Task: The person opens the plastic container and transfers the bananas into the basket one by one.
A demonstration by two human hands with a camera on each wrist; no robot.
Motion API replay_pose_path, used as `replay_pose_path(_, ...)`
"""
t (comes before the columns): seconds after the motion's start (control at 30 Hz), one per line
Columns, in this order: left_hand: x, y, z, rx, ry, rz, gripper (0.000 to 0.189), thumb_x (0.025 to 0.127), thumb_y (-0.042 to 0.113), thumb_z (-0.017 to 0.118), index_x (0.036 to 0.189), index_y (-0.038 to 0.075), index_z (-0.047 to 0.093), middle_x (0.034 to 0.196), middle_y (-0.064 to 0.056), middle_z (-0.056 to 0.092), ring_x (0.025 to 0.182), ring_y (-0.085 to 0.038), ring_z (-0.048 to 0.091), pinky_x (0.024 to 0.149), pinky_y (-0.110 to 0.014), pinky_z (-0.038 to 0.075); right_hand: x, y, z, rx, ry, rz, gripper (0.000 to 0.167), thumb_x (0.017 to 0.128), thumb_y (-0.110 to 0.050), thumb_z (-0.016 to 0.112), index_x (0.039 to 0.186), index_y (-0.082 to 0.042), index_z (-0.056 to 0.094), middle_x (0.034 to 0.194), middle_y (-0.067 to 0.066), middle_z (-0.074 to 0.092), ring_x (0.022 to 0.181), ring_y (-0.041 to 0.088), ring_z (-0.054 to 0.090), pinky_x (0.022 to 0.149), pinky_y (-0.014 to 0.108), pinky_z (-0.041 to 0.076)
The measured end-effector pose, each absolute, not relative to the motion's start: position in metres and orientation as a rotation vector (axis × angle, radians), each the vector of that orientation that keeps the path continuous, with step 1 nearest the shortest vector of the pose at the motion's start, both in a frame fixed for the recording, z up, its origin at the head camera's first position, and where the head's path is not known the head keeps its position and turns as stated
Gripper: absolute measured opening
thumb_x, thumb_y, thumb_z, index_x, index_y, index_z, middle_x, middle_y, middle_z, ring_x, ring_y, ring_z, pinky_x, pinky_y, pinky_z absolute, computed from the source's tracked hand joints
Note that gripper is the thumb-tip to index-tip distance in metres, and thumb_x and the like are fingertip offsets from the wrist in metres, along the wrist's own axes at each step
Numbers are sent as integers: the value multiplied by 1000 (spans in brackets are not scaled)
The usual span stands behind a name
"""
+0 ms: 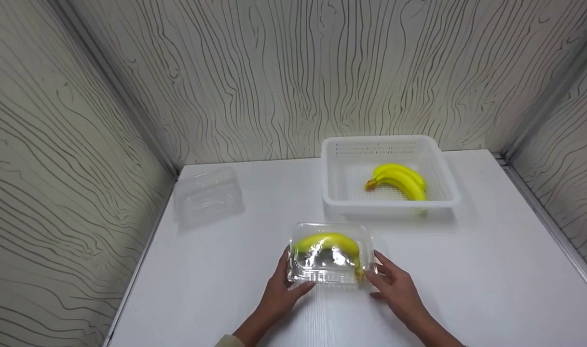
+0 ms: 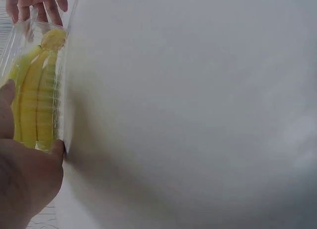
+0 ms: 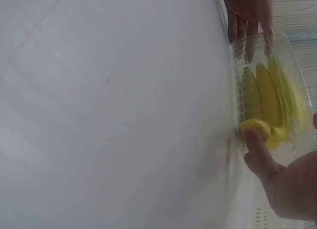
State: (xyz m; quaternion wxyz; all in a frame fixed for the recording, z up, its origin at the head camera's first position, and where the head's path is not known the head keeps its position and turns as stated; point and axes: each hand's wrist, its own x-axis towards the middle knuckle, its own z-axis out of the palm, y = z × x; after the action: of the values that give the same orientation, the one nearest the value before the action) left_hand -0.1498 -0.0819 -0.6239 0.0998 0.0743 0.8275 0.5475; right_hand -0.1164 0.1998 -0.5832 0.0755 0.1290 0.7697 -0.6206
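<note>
A clear plastic clamshell box (image 1: pixel 322 276) with a bunch of yellow bananas (image 1: pixel 329 239) inside is between my hands, near the table's front. My left hand (image 1: pixel 281 291) grips its left end, thumb along the front edge. At the right end, my right hand (image 1: pixel 397 286) holds the front corner between thumb and fingers. The lid lies over the bananas; whether it is latched is unclear. In the right wrist view, the right thumb lies at the bananas' stem end (image 3: pixel 256 127). Some fingers are hidden behind the box.
A white plastic basket (image 1: pixel 389 204) stands at the back right, with another banana bunch (image 1: pixel 403 179) inside. Toward the back left corner lies another clear plastic box (image 1: pixel 209 198). Patterned panels (image 1: pixel 293 82) enclose the white table (image 1: pixel 216 270) at the back and sides.
</note>
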Motion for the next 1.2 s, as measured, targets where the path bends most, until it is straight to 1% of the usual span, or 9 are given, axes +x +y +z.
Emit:
replay_pose_path(0.1,-151,-84,-625,243,2428,1633,108,79,54,74,157,33,3,161,-1,27,141,-24,41,113,-42,39,-116,200,-583,388,2322,-1851,67,90,-41,68,149,-25,39,139,20,55,118,31,63,73,38,61)
replay_pose_path(0.23,-152,-86,-627,246,2442,1629,108,78,53,75,157,33,4,160,-2,29,140,-24,43,112,-42,41,-118,200,-580,371,2358,-1799,68,90,-41,67,150,-24,38,137,18,57,118,31,63,76,38,61)
replay_pose_path(0.37,-152,-87,-628,234,2466,1617,108,78,56,74,157,33,5,160,-2,29,141,-26,41,111,-45,41,-120,203,-576,269,2535,-1611,76,90,-48,64,153,-23,31,143,17,52,126,35,56,87,44,58)
replay_pose_path(0.47,-152,-86,-628,227,2476,1601,108,77,59,73,157,35,4,160,-1,29,142,-26,40,112,-47,39,-122,206,-575,109,2768,-1415,84,87,-56,64,155,-25,26,152,13,42,137,36,44,100,51,50)
replay_pose_path(0.57,-152,-85,-628,218,2480,1586,108,76,62,72,156,37,4,160,0,30,142,-26,39,113,-50,37,-126,207,-573,-132,3002,-1223,87,84,-59,66,155,-29,25,158,7,32,144,33,33,106,59,40)
replay_pose_path(0.67,-152,-84,-627,202,2486,1567,110,74,64,72,157,36,4,160,0,30,143,-28,38,113,-52,36,-132,205,-569,-421,3166,-1011,89,80,-62,69,154,-32,28,161,3,26,147,32,27,108,64,34)
replay_pose_path(0.83,-153,-84,-625,201,2488,1560,109,74,64,72,156,38,5,160,1,30,142,-28,40,111,-51,39,-147,199,-563,-852,3224,-758,88,78,-66,69,152,-30,35,162,3,25,149,32,23,108,61,34)
replay_pose_path(1.07,-154,-84,-624,235,2479,1561,107,76,63,72,156,38,5,159,2,32,140,-25,42,110,-48,41,-169,189,-562,-1068,3213,-462,84,81,-74,56,151,-32,37,162,3,24,148,36,24,114,59,25)
replay_pose_path(1.2,-154,-85,-624,252,2466,1566,106,78,61,71,157,36,6,158,0,33,138,-24,46,108,-45,44,-179,183,-559,-1085,3191,-375,83,81,-77,52,151,-34,36,162,2,25,148,36,24,114,63,22)
